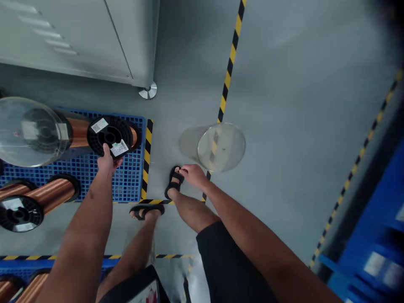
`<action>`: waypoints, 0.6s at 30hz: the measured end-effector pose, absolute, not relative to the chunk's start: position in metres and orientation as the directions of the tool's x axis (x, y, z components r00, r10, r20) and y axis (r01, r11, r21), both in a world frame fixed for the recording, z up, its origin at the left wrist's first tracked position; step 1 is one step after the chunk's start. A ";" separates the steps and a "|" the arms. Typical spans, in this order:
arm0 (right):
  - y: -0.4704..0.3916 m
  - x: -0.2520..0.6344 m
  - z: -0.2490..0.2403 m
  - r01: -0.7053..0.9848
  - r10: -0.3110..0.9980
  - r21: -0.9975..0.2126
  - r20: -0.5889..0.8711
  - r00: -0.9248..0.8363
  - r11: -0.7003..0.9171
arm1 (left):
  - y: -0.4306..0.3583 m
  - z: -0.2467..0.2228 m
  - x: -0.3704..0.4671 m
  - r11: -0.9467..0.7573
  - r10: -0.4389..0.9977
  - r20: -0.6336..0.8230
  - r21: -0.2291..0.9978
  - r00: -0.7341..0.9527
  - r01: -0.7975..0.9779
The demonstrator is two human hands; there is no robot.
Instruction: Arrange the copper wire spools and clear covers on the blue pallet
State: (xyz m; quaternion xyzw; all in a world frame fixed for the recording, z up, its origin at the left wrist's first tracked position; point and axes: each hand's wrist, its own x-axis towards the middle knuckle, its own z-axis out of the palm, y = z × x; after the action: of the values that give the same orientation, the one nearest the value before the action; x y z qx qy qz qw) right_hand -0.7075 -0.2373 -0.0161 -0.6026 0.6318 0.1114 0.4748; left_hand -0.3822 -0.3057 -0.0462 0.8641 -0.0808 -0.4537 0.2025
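Note:
My left hand [109, 162] grips the lower rim of a black-flanged spool of copper wire [110, 134], thumb on its labelled top face and fingers curled beneath. The spool stands on a blue grid pallet [128, 185]. A thin wire seems to run from the spool toward my right hand [193, 174], whose fingertips are pinched together above my sandalled foot; whatever lies between them is too small to make out. Just beyond that hand, a clear cylindrical cover [222, 147] stands on the floor.
Another clear cover [30, 132] encloses a spool at the left. More copper spools [52, 195] are at the lower left. A grey machine cabinet [78, 38] with a metal foot is above the pallet. Striped tape [230, 67] marks the floor; blue objects [369, 235] are at the right.

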 end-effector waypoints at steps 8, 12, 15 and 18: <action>-0.205 -0.726 0.018 -0.693 -0.700 -0.618 -0.676 0.230 0.370 | -0.303 -0.058 -0.380 -0.866 -0.306 -0.758 0.472 0.577 0.162; -0.192 -0.726 0.017 -0.613 -0.706 -0.628 -0.690 0.156 0.478 | -0.269 -0.061 -0.391 -0.862 -0.377 -0.771 0.495 0.514 0.111; -0.182 -0.741 0.002 -0.639 -0.688 -0.582 -0.717 0.113 0.503 | -0.217 -0.062 -0.407 -0.861 -0.391 -0.828 0.483 0.402 0.157; -0.169 -0.774 -0.016 -0.657 -0.652 -0.520 -0.756 0.056 0.546 | -0.172 -0.064 -0.423 -0.868 -0.426 -0.811 0.491 0.402 0.071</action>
State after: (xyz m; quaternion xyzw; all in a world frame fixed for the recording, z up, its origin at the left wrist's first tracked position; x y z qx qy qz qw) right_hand -0.7738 -0.1689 -0.0162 -0.4766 0.6869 0.0021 0.5486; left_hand -0.4230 -0.1717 -0.0641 0.8046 -0.1100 -0.5355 0.2321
